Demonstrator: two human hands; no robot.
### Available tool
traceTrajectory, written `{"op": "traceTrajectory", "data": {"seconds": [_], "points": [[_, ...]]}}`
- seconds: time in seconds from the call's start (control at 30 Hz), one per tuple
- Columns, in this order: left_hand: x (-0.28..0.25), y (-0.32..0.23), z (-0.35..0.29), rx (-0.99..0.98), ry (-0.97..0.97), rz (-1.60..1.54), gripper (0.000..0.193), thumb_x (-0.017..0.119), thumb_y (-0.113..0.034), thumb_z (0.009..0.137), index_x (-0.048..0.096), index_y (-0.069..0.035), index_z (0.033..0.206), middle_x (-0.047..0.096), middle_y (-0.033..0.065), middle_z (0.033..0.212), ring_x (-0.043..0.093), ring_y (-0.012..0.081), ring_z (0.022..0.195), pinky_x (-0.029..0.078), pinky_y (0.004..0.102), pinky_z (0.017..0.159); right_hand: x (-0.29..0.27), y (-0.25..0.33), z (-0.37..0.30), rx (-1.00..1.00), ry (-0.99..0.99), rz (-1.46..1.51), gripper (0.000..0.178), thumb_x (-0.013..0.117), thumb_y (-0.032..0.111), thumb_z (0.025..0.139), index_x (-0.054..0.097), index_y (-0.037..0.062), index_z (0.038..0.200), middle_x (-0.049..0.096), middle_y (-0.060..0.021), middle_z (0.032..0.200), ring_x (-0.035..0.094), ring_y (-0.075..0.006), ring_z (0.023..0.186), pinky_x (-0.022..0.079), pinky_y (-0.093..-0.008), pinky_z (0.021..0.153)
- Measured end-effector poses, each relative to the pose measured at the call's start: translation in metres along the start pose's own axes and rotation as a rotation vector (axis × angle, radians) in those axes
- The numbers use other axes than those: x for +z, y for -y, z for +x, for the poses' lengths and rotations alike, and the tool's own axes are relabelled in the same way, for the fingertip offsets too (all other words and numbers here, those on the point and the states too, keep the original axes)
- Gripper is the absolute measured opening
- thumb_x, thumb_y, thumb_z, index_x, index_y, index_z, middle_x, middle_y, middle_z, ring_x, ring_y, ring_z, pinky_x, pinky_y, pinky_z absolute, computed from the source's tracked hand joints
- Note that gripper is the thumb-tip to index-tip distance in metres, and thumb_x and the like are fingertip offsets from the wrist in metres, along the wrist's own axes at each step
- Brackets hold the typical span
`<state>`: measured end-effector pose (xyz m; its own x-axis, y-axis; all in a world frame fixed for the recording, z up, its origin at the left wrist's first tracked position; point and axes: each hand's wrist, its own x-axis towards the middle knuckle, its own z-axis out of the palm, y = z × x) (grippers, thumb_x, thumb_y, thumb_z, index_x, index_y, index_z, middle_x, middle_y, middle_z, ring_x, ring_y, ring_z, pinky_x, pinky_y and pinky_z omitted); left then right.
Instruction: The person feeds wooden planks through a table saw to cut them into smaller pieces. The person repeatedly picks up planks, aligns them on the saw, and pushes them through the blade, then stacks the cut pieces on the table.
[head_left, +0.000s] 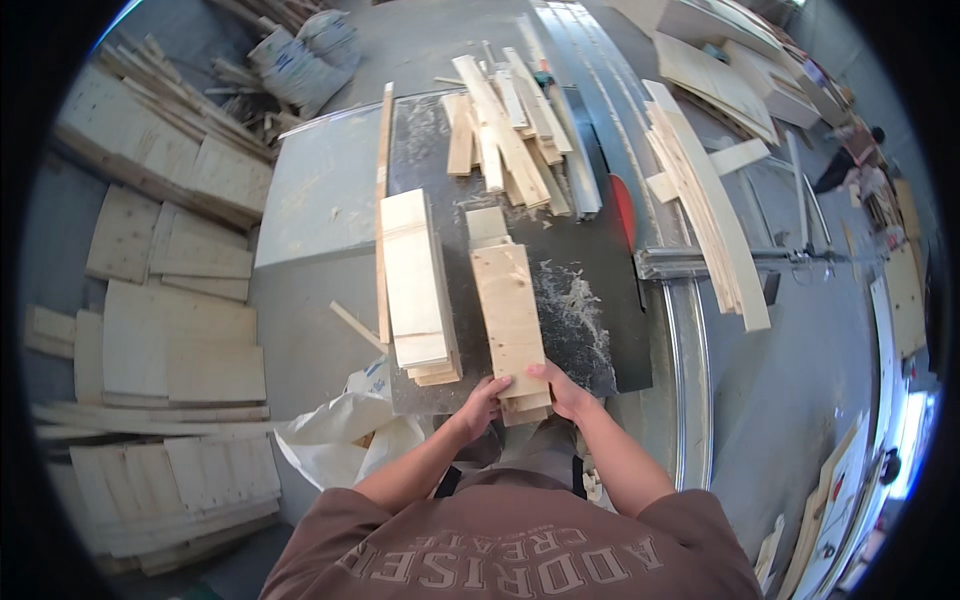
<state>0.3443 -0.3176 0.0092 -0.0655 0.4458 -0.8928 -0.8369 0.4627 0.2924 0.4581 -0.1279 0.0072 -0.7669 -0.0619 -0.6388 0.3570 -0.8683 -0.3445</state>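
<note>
A stack of pale plywood boards (510,310) lies lengthwise in front of me, its near end jutting toward my body. My left hand (482,402) is closed on the near left corner, thumb on top. From the other side my right hand (562,390) grips the near right corner the same way. The fingers beneath are partly hidden. A shorter plywood piece (487,225) shows beyond the far end. To the left stands a second, taller stack of plywood boards (415,275), apart from both hands.
The dark saw table (590,280) carries sawdust, a red blade guard (622,212) and a heap of wood strips (505,130). A long strip (384,210) lies along its left side. More strips (710,200) rest at right; plywood sheets (180,340) fill the left floor. A white sack (350,430) sits near my left arm.
</note>
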Motion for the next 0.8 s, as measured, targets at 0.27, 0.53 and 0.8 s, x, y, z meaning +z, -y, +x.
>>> {"op": "traceTrajectory", "data": {"seconds": [0.27,0.53,0.8], "points": [[-0.103,0.039,-0.056,0.144,-0.607,-0.128,0.039,0.043,-0.038,0.106,0.069,-0.009,0.109,0.076,0.0089,0.112,0.071,0.0253,0.096,0.055,0.0374,0.083,-0.029,-0.029,0.018,-0.082,-0.066,-0.214,0.090,0.084,0.033,0.087,0.042,0.0008,0.160,0.060,-0.0139,0.145,0.061,-0.0239,0.131,0.049,-0.0381,0.113],[-0.157,-0.102,-0.005,0.507,-0.486,-0.129,0.054,0.044,-0.041,0.113,0.062,-0.002,0.144,0.073,0.0110,0.133,0.071,0.0252,0.117,0.056,0.0420,0.103,-0.015,-0.006,0.087,-0.053,0.025,-0.257,0.108,0.087,0.041,0.083,0.032,-0.0095,0.161,0.058,-0.0233,0.147,0.058,-0.0261,0.136,0.047,-0.0387,0.115],[-0.159,-0.118,0.031,0.411,-0.286,-0.247,0.057,0.042,-0.042,0.115,0.057,-0.002,0.152,0.071,0.0131,0.141,0.072,0.0297,0.124,0.059,0.0465,0.109,-0.025,0.019,0.125,0.012,-0.023,-0.771,0.094,0.070,0.072,0.097,0.063,-0.0162,0.130,0.073,-0.0254,0.124,0.068,-0.0272,0.118,0.050,-0.0380,0.108]]}}
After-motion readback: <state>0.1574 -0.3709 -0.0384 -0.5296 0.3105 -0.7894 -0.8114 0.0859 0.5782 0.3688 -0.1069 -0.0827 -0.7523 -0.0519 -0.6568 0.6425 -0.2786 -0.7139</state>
